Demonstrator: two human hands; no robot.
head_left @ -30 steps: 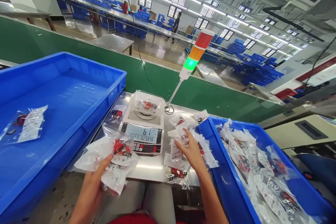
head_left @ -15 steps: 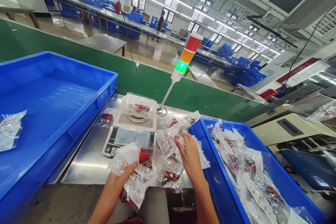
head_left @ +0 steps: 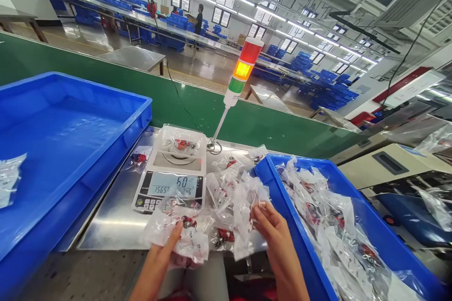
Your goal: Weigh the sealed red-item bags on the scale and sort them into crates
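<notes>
Hands apart: left hand (head_left: 160,258) gripping a plastic bag (head_left: 187,240), right hand (head_left: 277,237) pinching a second bag (head_left: 247,221). Scale (head_left: 169,183) at twelve o'clock, blue crate (head_left: 307,263) at three.

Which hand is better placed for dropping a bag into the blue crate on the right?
Probably the right hand: it holds a clear bag beside the crate's rim, while the left hand is farther away.

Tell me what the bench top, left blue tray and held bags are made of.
The bench top looks like brushed stainless steel: bright, streaky reflections. The blue tray seems moulded plastic, glossy with a rounded rim. The bags appear to be thin clear plastic film, creased and shiny.
</notes>
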